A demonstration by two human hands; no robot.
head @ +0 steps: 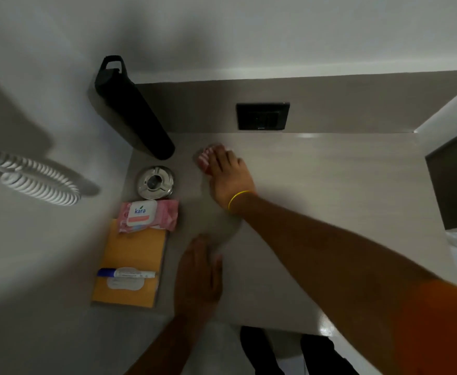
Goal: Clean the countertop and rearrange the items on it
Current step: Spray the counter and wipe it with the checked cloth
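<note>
We press our right hand (228,171) flat on a small pink-and-white striped cloth (205,157), fingers spread and closed down over it, far and a little left of centre on the countertop (330,185), just right of the black bottle (132,109). The cloth looks soft, light and limp, so we judge it will bunch unless held under the palm; pressing from above suits wiping, pinching an edge suits lifting. It is crumpled, so we cannot tell a long axis. Our left hand (199,272) lies open, palm down, on the near part of the countertop, holding nothing. Along the left edge sit 4 things in a line: the bottle, a metal ashtray (155,182), a pack of wipes (149,215), and a brown envelope (130,263) whose long axis runs near to far, with a pen (127,273) lying across it, pointing left to right.
</note>
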